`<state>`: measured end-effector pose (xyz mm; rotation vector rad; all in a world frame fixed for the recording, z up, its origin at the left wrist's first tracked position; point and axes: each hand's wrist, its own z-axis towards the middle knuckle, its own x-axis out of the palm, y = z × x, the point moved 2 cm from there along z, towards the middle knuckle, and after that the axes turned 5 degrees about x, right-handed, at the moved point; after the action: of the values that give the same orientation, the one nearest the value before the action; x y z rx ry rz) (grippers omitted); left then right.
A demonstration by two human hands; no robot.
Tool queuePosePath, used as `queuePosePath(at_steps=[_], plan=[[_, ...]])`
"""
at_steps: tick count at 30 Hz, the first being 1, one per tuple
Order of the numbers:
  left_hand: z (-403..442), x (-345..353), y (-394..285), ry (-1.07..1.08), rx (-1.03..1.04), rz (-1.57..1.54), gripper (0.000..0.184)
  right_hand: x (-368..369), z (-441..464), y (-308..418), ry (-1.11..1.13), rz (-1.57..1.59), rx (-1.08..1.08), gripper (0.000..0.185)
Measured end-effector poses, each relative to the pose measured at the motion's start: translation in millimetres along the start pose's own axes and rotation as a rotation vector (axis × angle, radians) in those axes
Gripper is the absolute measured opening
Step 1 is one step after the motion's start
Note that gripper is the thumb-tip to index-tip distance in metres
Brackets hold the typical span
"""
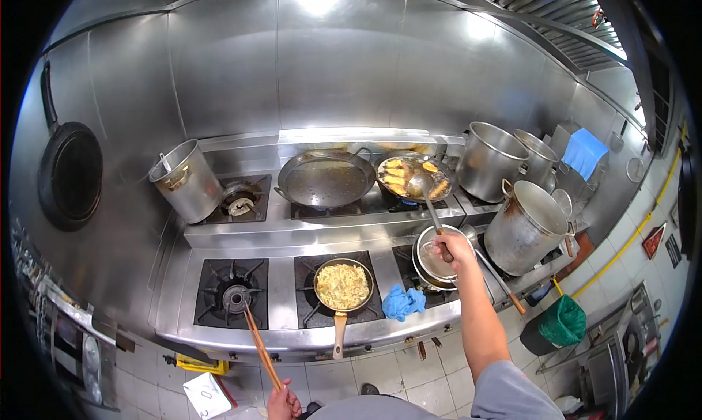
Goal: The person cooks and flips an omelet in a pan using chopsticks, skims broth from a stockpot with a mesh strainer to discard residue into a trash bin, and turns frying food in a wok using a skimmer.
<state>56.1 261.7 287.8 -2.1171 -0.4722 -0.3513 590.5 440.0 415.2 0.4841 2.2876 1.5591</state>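
My right hand (455, 250) is closed round the wooden handle of a ladle (433, 214). The ladle's round head rests in a pan of bubbling oil (404, 162) on the back row, among several golden fried pieces (394, 173). In my left hand (284, 400), low in view, is a pair of long wooden chopsticks (261, 347). Their tips reach the front left burner (234, 296). Between my hands a frying pan (340, 336) of pale yellow shredded food (342, 286) sits on the middle front burner. Below my right hand is a round pale-rimmed vessel (424, 263).
A wide dark pan (325, 179) stands at the back. Tall metal pots (491, 160) and a large pot (526, 226) crowd the right. Another pot (186, 182) stands at left. A blue cloth (404, 303) lies on the front edge. A green-lined bin (556, 323) stands right.
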Motion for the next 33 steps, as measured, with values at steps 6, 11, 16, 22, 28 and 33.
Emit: queuePosePath(at_steps=[6,11,16,22,28,33], plan=[[24.9,-24.6,17.7,0.082,0.062,-0.011,0.025,-12.6,-0.1,1.6,-0.076,0.190,-0.089,0.012],[25.1,-25.6,15.1,0.037,0.083,-0.042,0.024,-16.4,-36.8,10.6,-0.038,0.311,-0.105,0.011],[37.2,-37.8,15.9,-0.023,0.095,-0.064,0.025,-17.2,-105.5,-3.8,0.062,0.445,-0.012,0.014],[43.7,-39.8,7.6,-0.069,0.068,-0.068,0.028,-1.1,-184.8,-56.5,0.269,0.403,0.113,0.030],[52.9,-31.7,2.6,-0.061,0.068,-0.052,0.034,27.9,-224.8,-99.2,0.378,0.302,0.311,0.035],[55.9,-29.4,5.0,-0.033,0.065,-0.037,0.038,47.7,-228.5,-127.2,0.426,0.093,0.373,0.035]])
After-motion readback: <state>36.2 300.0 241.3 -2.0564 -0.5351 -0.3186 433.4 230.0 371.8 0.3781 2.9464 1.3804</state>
